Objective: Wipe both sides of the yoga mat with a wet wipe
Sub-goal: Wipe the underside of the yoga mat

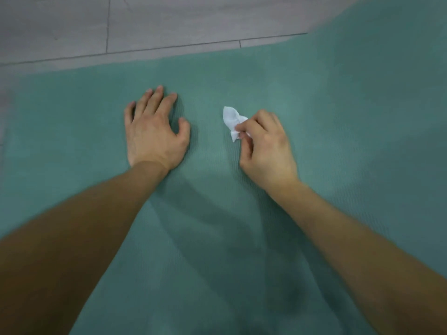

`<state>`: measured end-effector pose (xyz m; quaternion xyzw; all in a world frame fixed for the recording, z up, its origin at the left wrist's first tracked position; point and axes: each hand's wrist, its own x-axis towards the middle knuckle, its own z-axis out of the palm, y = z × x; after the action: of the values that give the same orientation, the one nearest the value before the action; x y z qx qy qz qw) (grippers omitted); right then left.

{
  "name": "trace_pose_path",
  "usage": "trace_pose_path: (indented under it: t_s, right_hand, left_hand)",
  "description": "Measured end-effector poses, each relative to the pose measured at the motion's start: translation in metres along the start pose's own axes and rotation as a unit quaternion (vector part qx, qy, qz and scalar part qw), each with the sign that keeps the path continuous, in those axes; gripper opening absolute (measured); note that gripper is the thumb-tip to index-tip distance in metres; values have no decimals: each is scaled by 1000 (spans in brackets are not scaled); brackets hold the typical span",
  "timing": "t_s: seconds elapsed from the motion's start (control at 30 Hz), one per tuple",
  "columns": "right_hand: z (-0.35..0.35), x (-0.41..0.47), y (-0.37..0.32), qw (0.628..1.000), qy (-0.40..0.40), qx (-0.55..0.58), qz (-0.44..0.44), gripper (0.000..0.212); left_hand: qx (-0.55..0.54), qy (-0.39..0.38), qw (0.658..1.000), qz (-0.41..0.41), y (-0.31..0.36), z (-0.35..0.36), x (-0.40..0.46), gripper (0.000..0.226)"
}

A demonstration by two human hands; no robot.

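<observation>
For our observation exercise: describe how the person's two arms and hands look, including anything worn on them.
Both forearms are bare as far as the view reaches: no sleeves show. The left hand and the right hand wear no gloves, and no rings, watch or bands are visible on the fingers or wrists. The nails look short and unpainted, though the picture is slightly blurred. The upper arms are out of view.
</observation>
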<state>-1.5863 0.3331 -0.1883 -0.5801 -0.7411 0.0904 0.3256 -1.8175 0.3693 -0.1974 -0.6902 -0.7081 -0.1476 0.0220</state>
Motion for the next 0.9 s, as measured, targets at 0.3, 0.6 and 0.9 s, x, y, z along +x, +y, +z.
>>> trace_pose_path:
  t_s: [0.3,0.6,0.9]
  right_hand:
    - [-5,-2,-7,999,-36,-3,-17,20]
    - [-14,-39,-25,983,-125,98,-92,24]
    - [-18,-24,-20,995,-84,42,-14,24]
  left_hand:
    - [0,-41,999,-10,53,-38,-127,47]
    - [-16,-29,999,-17,64,-39,-180,57]
    - [-14,-15,1000,-21,60,-36,-180,56]
